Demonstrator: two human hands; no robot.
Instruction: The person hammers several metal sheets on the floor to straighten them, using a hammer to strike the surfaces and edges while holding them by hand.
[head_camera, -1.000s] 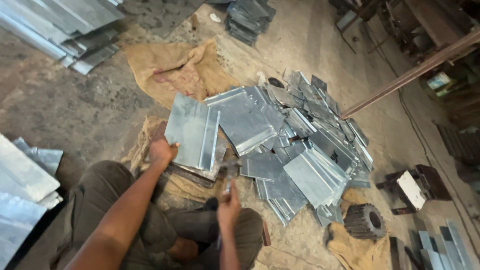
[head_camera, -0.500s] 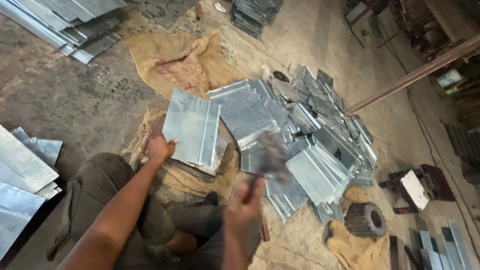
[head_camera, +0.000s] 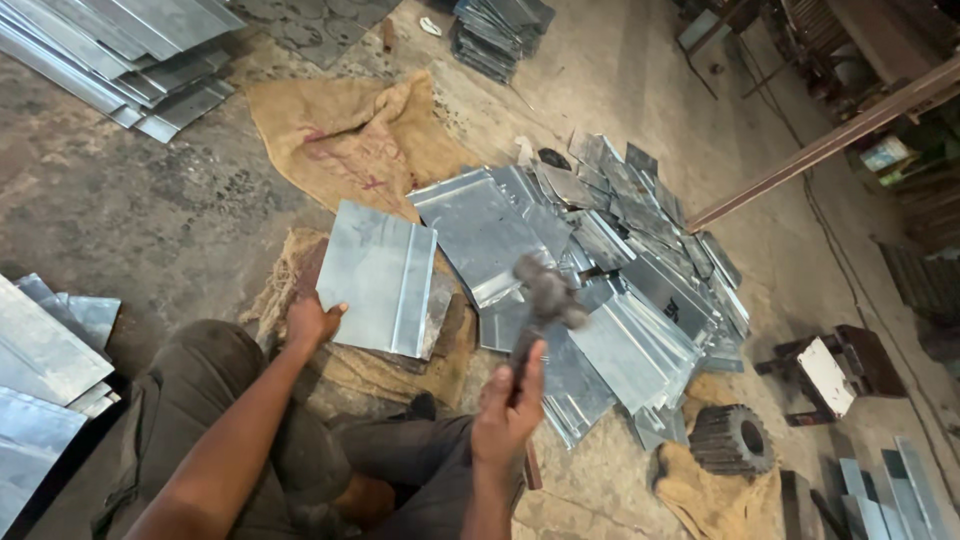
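My left hand (head_camera: 312, 322) grips the near left edge of a folded grey metal sheet (head_camera: 380, 275) that lies on a burlap pad (head_camera: 300, 262) in front of my knees. My right hand (head_camera: 508, 402) is raised above my lap and holds a hammer (head_camera: 545, 300) by its handle. The hammer's dark head is blurred and hangs in the air to the right of the sheet, not touching it. A wide heap of similar metal sheets (head_camera: 610, 270) spreads on the floor beyond the hammer.
Stacks of long sheets lie at the far left (head_camera: 120, 50) and near left (head_camera: 45, 370). A burlap sack (head_camera: 350, 135) lies beyond the pad. A dark stack (head_camera: 495, 35) sits at the far end. A ribbed metal wheel (head_camera: 730, 440), a small stool (head_camera: 825, 370) and a slanted beam (head_camera: 830, 140) are at right.
My right hand has swung the hammer up from low beside the sheet to a raised position. My left hand keeps holding the sheet, which stays in place.
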